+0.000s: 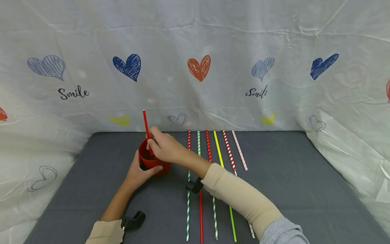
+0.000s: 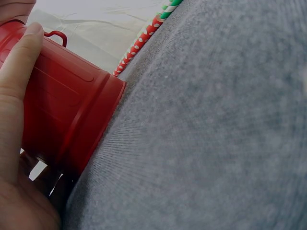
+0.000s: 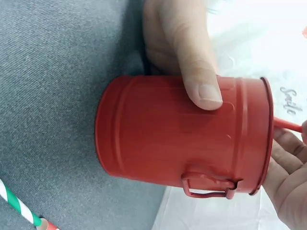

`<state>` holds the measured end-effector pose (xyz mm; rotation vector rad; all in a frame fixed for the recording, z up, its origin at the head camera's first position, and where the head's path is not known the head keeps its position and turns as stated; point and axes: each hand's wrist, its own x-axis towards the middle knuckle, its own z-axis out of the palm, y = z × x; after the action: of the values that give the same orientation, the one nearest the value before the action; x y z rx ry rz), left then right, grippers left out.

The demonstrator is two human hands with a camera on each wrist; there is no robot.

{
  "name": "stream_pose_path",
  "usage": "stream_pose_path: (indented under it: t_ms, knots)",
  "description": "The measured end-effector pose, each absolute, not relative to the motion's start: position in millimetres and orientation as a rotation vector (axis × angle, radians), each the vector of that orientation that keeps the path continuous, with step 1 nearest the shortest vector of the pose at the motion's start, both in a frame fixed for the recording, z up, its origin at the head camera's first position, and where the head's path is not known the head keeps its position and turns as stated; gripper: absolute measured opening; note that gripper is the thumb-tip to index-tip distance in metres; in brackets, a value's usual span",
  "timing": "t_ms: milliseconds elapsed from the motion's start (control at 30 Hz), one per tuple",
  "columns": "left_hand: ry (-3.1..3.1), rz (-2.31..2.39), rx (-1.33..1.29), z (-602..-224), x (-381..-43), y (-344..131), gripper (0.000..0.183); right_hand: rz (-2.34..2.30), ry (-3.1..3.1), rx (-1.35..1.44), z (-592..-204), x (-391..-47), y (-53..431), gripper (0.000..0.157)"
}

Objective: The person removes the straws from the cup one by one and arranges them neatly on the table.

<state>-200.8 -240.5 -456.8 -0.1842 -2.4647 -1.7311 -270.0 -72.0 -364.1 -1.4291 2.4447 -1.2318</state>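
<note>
A red metal pail (image 1: 159, 168) with small side handles stands on the table, left of the middle. My left hand (image 1: 138, 173) grips it from the left, thumb across its front wall and fingers behind. In the right wrist view that thumb presses on the pail's side (image 3: 158, 129). My right hand (image 1: 166, 145) is over the pail's rim and pinches a red straw (image 1: 145, 123). The straw stands nearly upright, its lower end inside the pail and its top well above my fingers.
Right of the pail lie several patterned paper straws in two rows. The back row includes a yellow straw (image 1: 218, 149) and a short pink straw (image 1: 239, 150); a green-striped straw (image 1: 187, 217) is in the front row. My right forearm crosses over them. A white printed sheet (image 1: 195, 40) hangs behind the table.
</note>
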Motion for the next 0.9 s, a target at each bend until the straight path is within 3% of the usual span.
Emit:
stream_pose_path:
  t_ms: [400,733,900]
  knots:
    - [-2.43,-1.746,-0.169,-477,-210,-246,0.094,-1.561,2.226,-1.402,-358,-275,-59,0.011]
    - [-2.429,-1.728,-0.209,-455,-198,-238,0.09,-1.714,2.105,-1.299,-349,-273,-49,0.013]
    - [-2.41,-1.704,-0.226,-480,-211,-248,0.092,-1.76,2.062,-1.311,-343,-270,-41,0.015]
